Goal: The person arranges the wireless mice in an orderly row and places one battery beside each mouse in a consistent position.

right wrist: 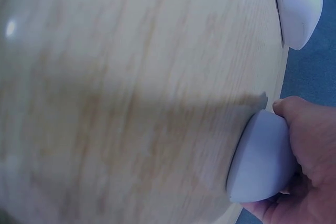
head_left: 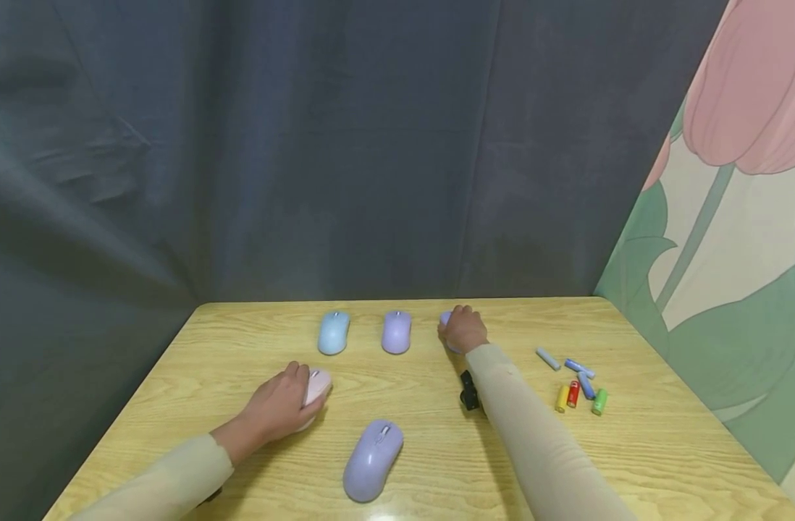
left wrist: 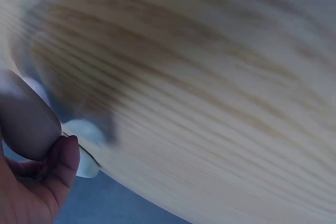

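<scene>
My left hand (head_left: 282, 401) grips a pale pink computer mouse (head_left: 317, 386) over the left middle of the table. In the left wrist view the pink mouse (left wrist: 31, 121) is tilted between the fingers, in shadow. At the back of the table, my right hand (head_left: 464, 329) is wrapped around a purple mouse (head_left: 445, 318), mostly covered by the hand in the head view. The right wrist view shows this mouse (right wrist: 262, 158) low against the wood, thumb and fingers at its sides. A light blue mouse (head_left: 334, 333) and another purple mouse (head_left: 396, 332) stand to its left.
A larger-looking purple mouse (head_left: 373, 461) lies near the front, between the forearms. Several small batteries, among them a red one (head_left: 573, 394) and a green one (head_left: 600, 401), lie loose on the right. A dark curtain (head_left: 345, 152) hangs behind the wooden table (head_left: 241, 347).
</scene>
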{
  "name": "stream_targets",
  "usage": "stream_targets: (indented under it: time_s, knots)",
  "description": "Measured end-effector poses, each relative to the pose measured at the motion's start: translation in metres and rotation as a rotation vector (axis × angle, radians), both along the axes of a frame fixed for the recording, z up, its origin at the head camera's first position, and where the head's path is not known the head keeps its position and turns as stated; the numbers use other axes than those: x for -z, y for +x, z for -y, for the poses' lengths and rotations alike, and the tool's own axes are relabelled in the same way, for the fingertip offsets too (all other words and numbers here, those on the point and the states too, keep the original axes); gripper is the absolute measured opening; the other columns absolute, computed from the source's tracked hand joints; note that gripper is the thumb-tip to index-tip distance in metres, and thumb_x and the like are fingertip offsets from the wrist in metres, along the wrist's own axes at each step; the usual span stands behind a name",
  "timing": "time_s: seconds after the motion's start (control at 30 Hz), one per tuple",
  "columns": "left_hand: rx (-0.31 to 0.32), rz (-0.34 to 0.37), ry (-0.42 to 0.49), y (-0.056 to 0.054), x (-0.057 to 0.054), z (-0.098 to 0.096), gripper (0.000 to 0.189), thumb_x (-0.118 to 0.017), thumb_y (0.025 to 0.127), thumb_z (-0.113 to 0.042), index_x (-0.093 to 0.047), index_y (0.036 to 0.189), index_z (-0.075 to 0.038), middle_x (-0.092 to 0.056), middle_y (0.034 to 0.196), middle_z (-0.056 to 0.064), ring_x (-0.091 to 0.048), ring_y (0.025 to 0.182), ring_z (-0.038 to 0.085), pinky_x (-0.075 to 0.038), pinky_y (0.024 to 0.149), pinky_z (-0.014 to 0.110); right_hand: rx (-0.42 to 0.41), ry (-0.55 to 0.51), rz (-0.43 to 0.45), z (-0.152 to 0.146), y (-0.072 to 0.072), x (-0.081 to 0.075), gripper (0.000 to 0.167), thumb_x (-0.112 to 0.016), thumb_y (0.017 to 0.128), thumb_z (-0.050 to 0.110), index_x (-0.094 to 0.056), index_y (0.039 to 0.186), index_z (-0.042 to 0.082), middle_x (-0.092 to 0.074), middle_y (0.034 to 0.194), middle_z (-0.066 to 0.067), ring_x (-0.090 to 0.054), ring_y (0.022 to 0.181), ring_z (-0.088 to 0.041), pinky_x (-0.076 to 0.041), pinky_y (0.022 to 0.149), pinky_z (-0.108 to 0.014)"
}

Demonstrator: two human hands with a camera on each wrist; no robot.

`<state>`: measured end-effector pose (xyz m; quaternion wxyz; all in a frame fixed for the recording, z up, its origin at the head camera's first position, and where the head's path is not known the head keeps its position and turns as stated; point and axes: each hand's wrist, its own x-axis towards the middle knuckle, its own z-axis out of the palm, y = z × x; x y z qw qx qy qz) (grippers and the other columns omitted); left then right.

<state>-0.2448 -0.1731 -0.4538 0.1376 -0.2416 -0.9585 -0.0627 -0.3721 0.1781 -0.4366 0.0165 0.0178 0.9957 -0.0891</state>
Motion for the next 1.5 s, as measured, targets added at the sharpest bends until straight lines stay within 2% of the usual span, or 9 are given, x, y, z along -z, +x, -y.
stream_targets:
  time_s: [0.17,0.4,0.6,0.77,0.93,1.1,1.33,1.5]
  knots:
    - [-0.037,0.011,0.051,0.000,-0.003,-0.011,0.050,-0.061,0.090,-0.037,-0.054,0.105,0.010,-0.044,0.079,0.008,-0.046,0.061,0.017,-0.046,0.053,0.033,-0.016,0.026,0.004,0.000,0.000,-0.001,0.066,-0.050,0.100,0.038,-0.036,0.136,-0.016,-0.046,0.126,-0.030,-0.048,0.115,-0.044,-0.048,0.090,-0.050]
    - [-0.088,0.041,0.081,-0.006,-0.003,-0.024,0.054,-0.059,0.089,-0.037,-0.053,0.108,0.013,-0.045,0.081,0.011,-0.047,0.061,0.020,-0.048,0.054,0.036,-0.010,0.019,0.000,-0.001,-0.003,-0.001,0.067,-0.050,0.100,0.038,-0.035,0.138,-0.016,-0.045,0.128,-0.029,-0.048,0.116,-0.044,-0.046,0.092,-0.051]
    - [-0.119,0.051,0.120,-0.010,-0.001,-0.034,0.049,-0.059,0.090,-0.038,-0.054,0.099,0.010,-0.044,0.078,0.010,-0.046,0.059,0.019,-0.046,0.050,0.034,-0.003,0.021,0.011,-0.001,-0.001,-0.002,0.068,-0.050,0.100,0.037,-0.034,0.138,-0.017,-0.044,0.131,-0.031,-0.046,0.119,-0.046,-0.042,0.098,-0.051]
    - [-0.146,0.060,0.129,-0.012,0.001,-0.037,0.046,-0.059,0.091,-0.036,-0.054,0.095,0.010,-0.043,0.077,0.011,-0.047,0.058,0.020,-0.047,0.051,0.036,-0.013,0.028,0.015,-0.001,0.000,-0.003,0.067,-0.048,0.101,0.037,-0.033,0.139,-0.017,-0.043,0.132,-0.031,-0.045,0.120,-0.046,-0.038,0.102,-0.051]
    - [-0.176,0.100,0.133,-0.011,0.003,-0.037,0.045,-0.058,0.092,-0.033,-0.053,0.095,0.012,-0.043,0.077,0.012,-0.049,0.058,0.021,-0.049,0.052,0.037,-0.029,0.031,0.018,0.001,0.003,-0.004,0.067,-0.048,0.101,0.037,-0.034,0.138,-0.017,-0.042,0.133,-0.031,-0.044,0.121,-0.046,-0.033,0.106,-0.050]
    - [-0.194,0.115,0.141,-0.012,0.003,-0.038,0.046,-0.059,0.092,-0.033,-0.053,0.095,0.012,-0.044,0.078,0.013,-0.050,0.058,0.022,-0.049,0.052,0.038,-0.021,0.023,0.018,0.001,0.002,-0.003,0.068,-0.049,0.100,0.037,-0.034,0.139,-0.016,-0.042,0.134,-0.030,-0.043,0.122,-0.046,-0.038,0.102,-0.050]
    - [-0.204,0.136,0.151,-0.014,0.004,-0.040,0.049,-0.060,0.091,-0.035,-0.052,0.096,0.013,-0.043,0.078,0.013,-0.050,0.060,0.022,-0.049,0.053,0.038,-0.016,0.030,0.016,0.001,0.001,-0.002,0.067,-0.049,0.100,0.036,-0.033,0.139,-0.017,-0.042,0.133,-0.030,-0.044,0.121,-0.045,-0.040,0.101,-0.050]
    - [-0.204,0.121,0.137,-0.016,0.005,-0.041,0.051,-0.061,0.091,-0.036,-0.051,0.096,0.014,-0.043,0.079,0.013,-0.050,0.059,0.023,-0.049,0.053,0.038,-0.011,0.024,0.016,0.001,0.002,-0.003,0.067,-0.049,0.100,0.036,-0.034,0.138,-0.017,-0.043,0.133,-0.030,-0.044,0.121,-0.045,-0.041,0.099,-0.050]
